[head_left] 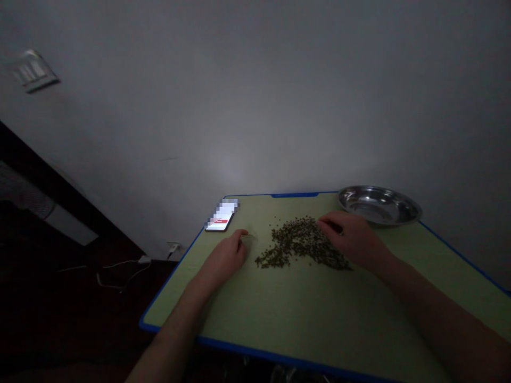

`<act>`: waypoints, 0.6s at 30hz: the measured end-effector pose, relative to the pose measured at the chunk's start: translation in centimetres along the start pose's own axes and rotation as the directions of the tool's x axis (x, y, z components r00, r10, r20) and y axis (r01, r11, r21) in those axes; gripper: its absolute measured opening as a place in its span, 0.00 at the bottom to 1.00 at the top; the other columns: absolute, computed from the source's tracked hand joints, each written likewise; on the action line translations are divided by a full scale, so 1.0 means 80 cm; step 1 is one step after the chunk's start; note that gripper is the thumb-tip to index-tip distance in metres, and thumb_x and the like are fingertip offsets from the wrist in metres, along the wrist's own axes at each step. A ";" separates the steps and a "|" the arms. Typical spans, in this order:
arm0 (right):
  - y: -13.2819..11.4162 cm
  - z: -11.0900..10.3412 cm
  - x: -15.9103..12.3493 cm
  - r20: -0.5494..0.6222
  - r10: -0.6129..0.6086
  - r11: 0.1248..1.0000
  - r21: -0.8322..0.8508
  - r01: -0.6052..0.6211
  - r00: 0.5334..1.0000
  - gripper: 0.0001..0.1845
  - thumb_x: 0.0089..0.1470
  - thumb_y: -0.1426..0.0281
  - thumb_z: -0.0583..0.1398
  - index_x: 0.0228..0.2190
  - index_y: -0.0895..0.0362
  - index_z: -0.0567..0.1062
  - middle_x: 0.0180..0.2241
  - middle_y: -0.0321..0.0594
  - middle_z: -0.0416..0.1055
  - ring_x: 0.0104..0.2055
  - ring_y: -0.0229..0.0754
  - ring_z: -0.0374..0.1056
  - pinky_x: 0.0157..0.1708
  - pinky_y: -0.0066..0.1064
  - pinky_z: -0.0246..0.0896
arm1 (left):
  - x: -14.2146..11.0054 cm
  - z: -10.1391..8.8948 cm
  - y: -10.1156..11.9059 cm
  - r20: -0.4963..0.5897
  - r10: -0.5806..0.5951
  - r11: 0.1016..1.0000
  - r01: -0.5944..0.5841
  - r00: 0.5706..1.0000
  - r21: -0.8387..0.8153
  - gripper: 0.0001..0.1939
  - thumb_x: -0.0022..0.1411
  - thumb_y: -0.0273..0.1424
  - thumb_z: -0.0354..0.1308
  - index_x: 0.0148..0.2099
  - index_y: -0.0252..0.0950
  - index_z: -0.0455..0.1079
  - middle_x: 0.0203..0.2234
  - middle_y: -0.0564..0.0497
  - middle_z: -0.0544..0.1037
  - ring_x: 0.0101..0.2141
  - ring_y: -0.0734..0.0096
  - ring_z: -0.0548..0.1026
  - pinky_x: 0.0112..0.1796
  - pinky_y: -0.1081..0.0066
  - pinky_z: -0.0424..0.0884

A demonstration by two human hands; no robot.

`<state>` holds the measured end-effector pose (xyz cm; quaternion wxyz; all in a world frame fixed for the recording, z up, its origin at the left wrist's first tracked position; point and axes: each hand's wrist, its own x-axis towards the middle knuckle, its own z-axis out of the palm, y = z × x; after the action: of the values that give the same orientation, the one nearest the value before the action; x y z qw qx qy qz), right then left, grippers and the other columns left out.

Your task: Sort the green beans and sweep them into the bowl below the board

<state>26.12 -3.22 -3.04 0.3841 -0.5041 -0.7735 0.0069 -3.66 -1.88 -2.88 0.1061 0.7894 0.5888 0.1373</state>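
Observation:
A loose pile of small dark greenish-brown grains (303,239), like peppercorns or seeds, is spread over the table. My left hand (228,256) rests left of the pile, thumb and finger pinched together. From its fingertips a thin, pale, strand-like thing (251,235) sticks out toward the grains; its kind is too faint to make out. At the pile's right side is my right hand (348,235), its fingertips pinched just over the grains. Anything between those fingertips is too small to see.
A shallow shiny metal bowl (379,206) stands at the table's back right, behind my right hand. At the back left lies a phone (221,215) with its screen lit. The pale green table (279,308) has a blue edge and abuts a grey wall. White cables (136,266) trail at left.

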 end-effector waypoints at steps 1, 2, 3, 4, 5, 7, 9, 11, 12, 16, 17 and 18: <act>0.000 0.000 0.000 0.000 0.000 1.000 -0.003 0.000 1.000 0.12 0.59 0.67 0.55 0.27 0.57 0.74 0.25 0.40 0.72 0.27 0.41 0.66 0.29 0.33 0.57 | 0.000 0.000 0.001 0.012 0.004 1.000 -0.004 1.000 0.016 0.21 0.63 0.28 0.42 0.57 0.30 0.62 0.36 0.41 0.78 0.36 0.62 0.75 0.36 0.66 0.67; 0.001 0.000 0.000 0.001 -0.002 1.000 -0.007 0.002 1.000 0.12 0.59 0.67 0.55 0.27 0.57 0.74 0.25 0.40 0.72 0.27 0.41 0.66 0.29 0.33 0.56 | 0.000 -0.001 0.001 0.022 0.007 0.999 -0.008 1.000 0.036 0.21 0.63 0.28 0.43 0.57 0.31 0.62 0.38 0.40 0.78 0.37 0.61 0.76 0.38 0.65 0.68; 0.001 0.000 0.000 0.000 -0.005 1.000 -0.011 0.005 1.000 0.12 0.58 0.68 0.55 0.27 0.57 0.74 0.25 0.40 0.72 0.26 0.41 0.66 0.28 0.33 0.56 | 0.001 -0.001 0.003 0.030 0.014 0.998 -0.016 0.999 0.056 0.21 0.63 0.28 0.43 0.57 0.31 0.62 0.40 0.40 0.78 0.38 0.61 0.76 0.39 0.65 0.68; 0.002 0.000 0.000 -0.002 -0.006 1.000 -0.013 0.006 1.000 0.12 0.58 0.67 0.55 0.26 0.57 0.74 0.25 0.40 0.72 0.26 0.41 0.66 0.28 0.33 0.56 | 0.001 0.000 0.004 0.037 0.025 0.997 -0.028 0.999 0.073 0.21 0.63 0.28 0.43 0.57 0.31 0.62 0.42 0.39 0.77 0.40 0.60 0.76 0.41 0.64 0.68; 0.002 0.000 0.000 -0.003 -0.007 1.000 -0.011 0.007 1.000 0.12 0.58 0.67 0.55 0.27 0.57 0.74 0.25 0.40 0.72 0.26 0.41 0.66 0.28 0.33 0.57 | 0.002 0.001 0.006 0.047 0.040 0.995 -0.043 0.998 0.086 0.22 0.63 0.28 0.43 0.57 0.32 0.62 0.44 0.39 0.77 0.42 0.60 0.75 0.43 0.63 0.68; 0.002 0.000 0.000 0.003 -0.006 1.000 -0.005 0.006 1.000 0.11 0.58 0.67 0.55 0.27 0.57 0.74 0.26 0.40 0.73 0.27 0.41 0.67 0.29 0.33 0.57 | 0.003 0.004 0.012 0.067 0.070 0.992 -0.076 0.995 0.102 0.22 0.63 0.28 0.43 0.58 0.33 0.62 0.48 0.38 0.75 0.45 0.59 0.75 0.45 0.63 0.68; 0.001 0.000 0.000 0.016 0.002 1.000 -0.008 -0.002 1.000 0.11 0.58 0.68 0.55 0.27 0.57 0.74 0.26 0.41 0.73 0.27 0.42 0.67 0.29 0.33 0.57 | 0.005 0.008 0.017 0.083 0.105 0.988 -0.113 0.991 0.109 0.22 0.63 0.27 0.43 0.58 0.33 0.62 0.49 0.39 0.74 0.46 0.59 0.74 0.47 0.63 0.67; 0.001 0.000 0.000 0.036 0.012 1.000 -0.015 -0.012 0.999 0.12 0.58 0.68 0.55 0.27 0.58 0.74 0.26 0.41 0.73 0.27 0.42 0.66 0.29 0.33 0.56 | 0.006 0.014 0.023 0.097 0.151 0.981 -0.161 0.984 0.108 0.22 0.63 0.26 0.43 0.58 0.34 0.62 0.49 0.39 0.74 0.47 0.59 0.74 0.47 0.62 0.67; 0.000 -0.001 0.000 0.041 0.017 1.000 -0.017 -0.017 0.999 0.12 0.58 0.67 0.55 0.27 0.58 0.74 0.25 0.41 0.73 0.27 0.42 0.66 0.29 0.33 0.56 | 0.006 0.016 0.026 0.101 0.181 0.977 -0.191 0.978 0.099 0.22 0.63 0.26 0.43 0.58 0.34 0.63 0.49 0.40 0.74 0.47 0.59 0.74 0.48 0.62 0.67; 0.000 -0.001 -0.001 0.039 0.014 1.000 -0.021 -0.013 0.999 0.12 0.58 0.67 0.55 0.27 0.57 0.74 0.24 0.39 0.72 0.26 0.41 0.65 0.28 0.33 0.55 | 0.005 0.020 0.038 0.108 0.280 0.958 -0.285 0.954 0.038 0.21 0.62 0.25 0.44 0.57 0.36 0.65 0.47 0.41 0.74 0.47 0.59 0.73 0.48 0.62 0.67; 0.001 -0.001 -0.001 0.034 0.008 1.000 -0.023 -0.007 0.999 0.12 0.58 0.67 0.55 0.27 0.57 0.74 0.24 0.39 0.72 0.25 0.40 0.65 0.27 0.32 0.55 | 0.004 0.020 0.040 0.110 0.293 0.954 -0.298 0.950 0.027 0.21 0.63 0.25 0.44 0.56 0.37 0.65 0.46 0.42 0.74 0.46 0.60 0.73 0.47 0.62 0.67; 0.001 -0.002 -0.001 0.029 0.003 1.000 -0.027 -0.003 1.000 0.12 0.58 0.67 0.55 0.27 0.57 0.74 0.24 0.39 0.72 0.25 0.40 0.65 0.27 0.32 0.55 | 0.003 0.019 0.043 0.114 0.304 0.951 -0.308 0.946 0.018 0.21 0.63 0.25 0.44 0.56 0.38 0.66 0.45 0.43 0.75 0.46 0.60 0.74 0.47 0.62 0.67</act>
<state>26.27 -3.29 -3.03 0.3660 -0.5102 -0.7783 0.0044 0.00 -2.64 -3.17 0.1016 0.8793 0.4550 0.0978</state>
